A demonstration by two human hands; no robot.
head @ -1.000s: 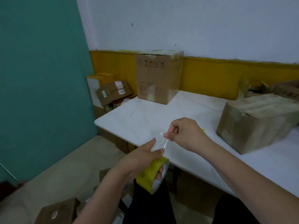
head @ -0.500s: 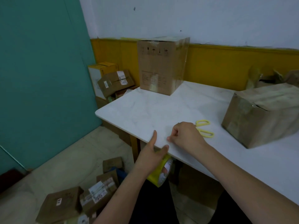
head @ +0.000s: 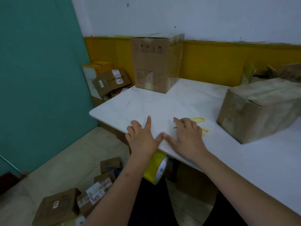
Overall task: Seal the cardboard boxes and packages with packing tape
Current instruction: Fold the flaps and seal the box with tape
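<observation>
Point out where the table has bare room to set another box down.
Bare: the middle of the table, between the tall box and the left hand; the near right strip in front of the worn box. Crowded: around the scissors by the right hand, and the far right corner.

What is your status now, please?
Left hand and right hand flat on table edge. Tape roll below the edge, under left wrist. Scissors partly under right hand.

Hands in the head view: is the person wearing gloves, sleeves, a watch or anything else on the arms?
Nothing shows. The left hand and right hand are bare, no gloves or rings visible; the left forearm and right forearm are uncovered to the frame edge, with no sleeves, watch or bands.
</observation>
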